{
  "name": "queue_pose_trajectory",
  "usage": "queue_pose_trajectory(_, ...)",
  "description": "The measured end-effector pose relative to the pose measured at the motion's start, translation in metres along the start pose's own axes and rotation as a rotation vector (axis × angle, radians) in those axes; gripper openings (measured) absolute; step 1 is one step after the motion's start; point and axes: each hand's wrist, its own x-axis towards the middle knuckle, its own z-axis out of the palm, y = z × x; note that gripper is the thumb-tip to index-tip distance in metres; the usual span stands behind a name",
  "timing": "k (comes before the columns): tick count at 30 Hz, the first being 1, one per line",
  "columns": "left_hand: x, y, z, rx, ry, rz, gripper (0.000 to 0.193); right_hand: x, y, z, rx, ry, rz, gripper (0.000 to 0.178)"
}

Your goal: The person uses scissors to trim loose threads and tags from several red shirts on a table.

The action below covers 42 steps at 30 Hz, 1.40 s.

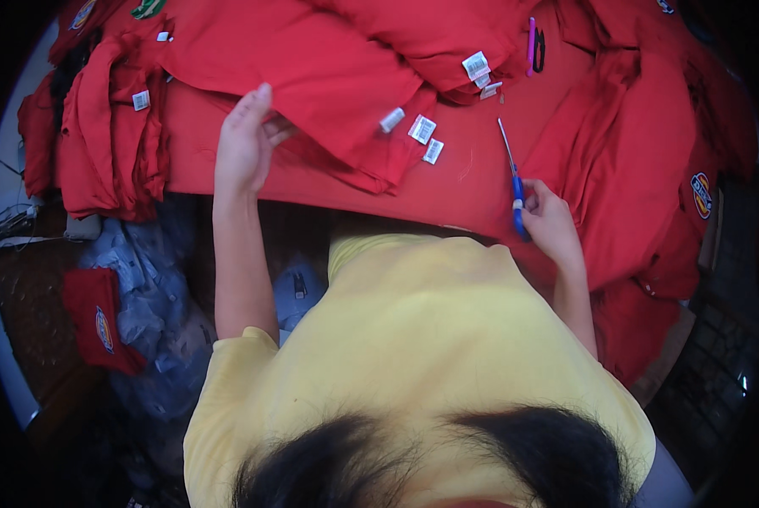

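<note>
A red garment (329, 85) is being supported flat on a red work surface (473, 199), ahead of the body, with white labels (423, 129) showing near its right corner. The left hand (246, 144) is being held raised at the near edge, fingers loosely curved; whether cloth is being pinched cannot be told. Blue-handled scissors (517, 195) are being gripped by the right hand (553, 220), fingers closed around the handle, blades being pointed away from the body. The cloth is being judged soft, limp and fairly light, likely to crease or droop; holding is best being done at the edge, between thumb and fingertips.
</note>
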Motion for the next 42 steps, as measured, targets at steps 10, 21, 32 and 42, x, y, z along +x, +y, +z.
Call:
queue_pose_trajectory(10,0.015,-0.041,0.015,-0.124,-0.058,-0.143,0.044,0.015,-0.032,0.024,0.96,-0.345,-0.386,0.048)
queue_pose_trajectory(21,-0.021,-0.048,0.037,-0.512,-0.045,-0.201,0.031,0.028,-0.075,0.057,0.329,-0.21,-0.682,0.057)
queue_pose_trajectory(32,-0.038,-0.042,0.055,-0.493,0.063,-0.058,0.025,0.026,-0.07,0.056,0.207,-0.146,-0.821,0.059)
queue_pose_trajectory(42,-0.046,-0.033,0.067,-0.391,0.057,0.045,0.025,0.031,-0.068,0.058,0.312,-0.201,-0.842,0.056)
